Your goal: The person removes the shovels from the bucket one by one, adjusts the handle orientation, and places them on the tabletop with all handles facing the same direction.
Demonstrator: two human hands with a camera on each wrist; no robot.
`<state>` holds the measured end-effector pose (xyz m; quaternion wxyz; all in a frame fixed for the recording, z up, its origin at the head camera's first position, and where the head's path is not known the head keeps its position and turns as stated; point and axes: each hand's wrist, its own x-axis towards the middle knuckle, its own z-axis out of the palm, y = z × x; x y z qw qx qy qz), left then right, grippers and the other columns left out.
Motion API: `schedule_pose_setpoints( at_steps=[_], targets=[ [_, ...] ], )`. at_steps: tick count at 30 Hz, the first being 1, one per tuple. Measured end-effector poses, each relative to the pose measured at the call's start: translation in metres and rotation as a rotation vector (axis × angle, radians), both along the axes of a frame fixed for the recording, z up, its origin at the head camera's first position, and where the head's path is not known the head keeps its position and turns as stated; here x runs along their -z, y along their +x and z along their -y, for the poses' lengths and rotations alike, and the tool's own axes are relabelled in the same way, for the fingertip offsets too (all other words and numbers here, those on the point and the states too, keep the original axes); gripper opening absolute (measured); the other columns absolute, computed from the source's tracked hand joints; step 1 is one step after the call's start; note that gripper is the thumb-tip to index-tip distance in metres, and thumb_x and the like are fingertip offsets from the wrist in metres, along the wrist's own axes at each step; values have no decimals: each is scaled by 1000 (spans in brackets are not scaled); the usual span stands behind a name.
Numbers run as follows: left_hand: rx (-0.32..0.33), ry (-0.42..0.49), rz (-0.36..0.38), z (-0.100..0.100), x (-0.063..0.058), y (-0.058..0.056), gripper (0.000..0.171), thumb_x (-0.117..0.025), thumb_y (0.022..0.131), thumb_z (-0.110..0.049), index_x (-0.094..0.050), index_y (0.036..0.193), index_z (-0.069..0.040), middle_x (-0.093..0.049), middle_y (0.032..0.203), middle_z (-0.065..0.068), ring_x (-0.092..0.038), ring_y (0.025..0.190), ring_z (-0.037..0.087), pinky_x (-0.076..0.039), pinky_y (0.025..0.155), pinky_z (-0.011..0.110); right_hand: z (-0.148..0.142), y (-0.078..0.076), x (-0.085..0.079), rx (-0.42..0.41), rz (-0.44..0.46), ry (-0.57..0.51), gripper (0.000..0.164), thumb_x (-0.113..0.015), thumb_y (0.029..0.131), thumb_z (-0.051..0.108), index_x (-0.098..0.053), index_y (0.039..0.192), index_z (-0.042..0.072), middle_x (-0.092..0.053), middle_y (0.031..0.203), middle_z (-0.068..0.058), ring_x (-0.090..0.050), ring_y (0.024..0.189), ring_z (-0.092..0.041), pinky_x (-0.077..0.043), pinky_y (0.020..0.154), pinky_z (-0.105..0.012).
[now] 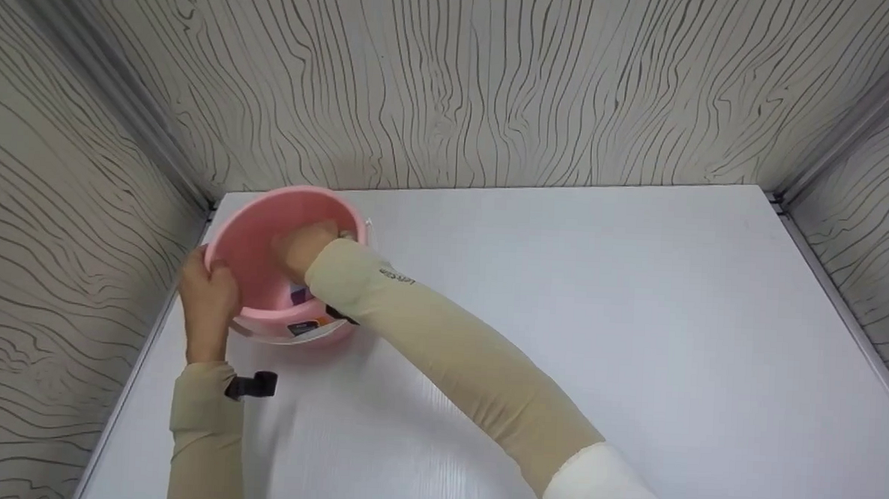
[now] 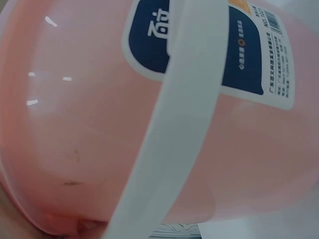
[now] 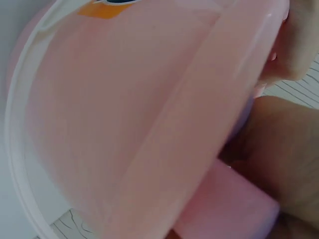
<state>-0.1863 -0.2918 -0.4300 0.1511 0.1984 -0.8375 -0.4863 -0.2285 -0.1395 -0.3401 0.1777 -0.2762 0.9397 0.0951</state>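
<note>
A pink bucket (image 1: 266,212) stands tilted toward me at the table's back left. My left hand (image 1: 208,292) grips its rim on the left side, thumb inside. My right hand (image 1: 306,247) reaches down into the bucket, its fingertips hidden from the head view. In the right wrist view, a pink object with a purple edge (image 3: 229,204) lies against the palm, with parts of the hand above and below it. The bucket wall hides the rest of that object. A dark blue or purple thing (image 1: 300,294) shows inside the bucket, below the right wrist.
A white handle (image 2: 174,119) hangs across the bucket's front, over a dark blue label (image 2: 244,59). The white table (image 1: 599,324) extends to the right. Wood-patterned panels (image 1: 452,85) close off the back and both sides.
</note>
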Motion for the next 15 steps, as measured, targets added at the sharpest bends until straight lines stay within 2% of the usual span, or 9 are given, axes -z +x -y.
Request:
schedule_pose_setpoints(
  at_steps=[4, 7, 11, 15],
  targets=[
    [1, -5, 12, 2, 0, -1, 51, -31, 108, -7, -44, 152, 14, -53, 145, 38, -55, 127, 49, -44, 113, 62, 5, 2, -6, -58, 6, 74, 26, -63, 107, 23, -68, 131, 30, -64, 138, 11, -55, 124, -16, -48, 112, -44],
    [0, 3, 19, 2, -2, -1, 51, -30, 108, -7, -43, 154, 12, -53, 146, 37, -56, 127, 48, -46, 113, 60, 4, 2, -12, -21, 31, 63, 28, -68, 104, 24, -70, 130, 34, -63, 139, 13, -53, 128, -16, -46, 114, -46],
    [6, 9, 23, 0, -5, -3, 52, -30, 109, -7, -40, 156, 12, -52, 147, 37, -56, 128, 49, -47, 112, 60, 0, -1, -19, 53, 47, 6, 28, -74, 100, 25, -69, 127, 33, -66, 132, 12, -56, 122, -15, -50, 109, -45],
    [10, 17, 32, -1, -5, -3, 52, -30, 109, -7, -41, 156, 11, -52, 148, 37, -56, 127, 48, -49, 110, 58, -7, -1, -18, 27, 41, -51, 28, -76, 99, 21, -71, 126, 28, -68, 128, 8, -58, 118, -16, -52, 108, -44]
  ],
)
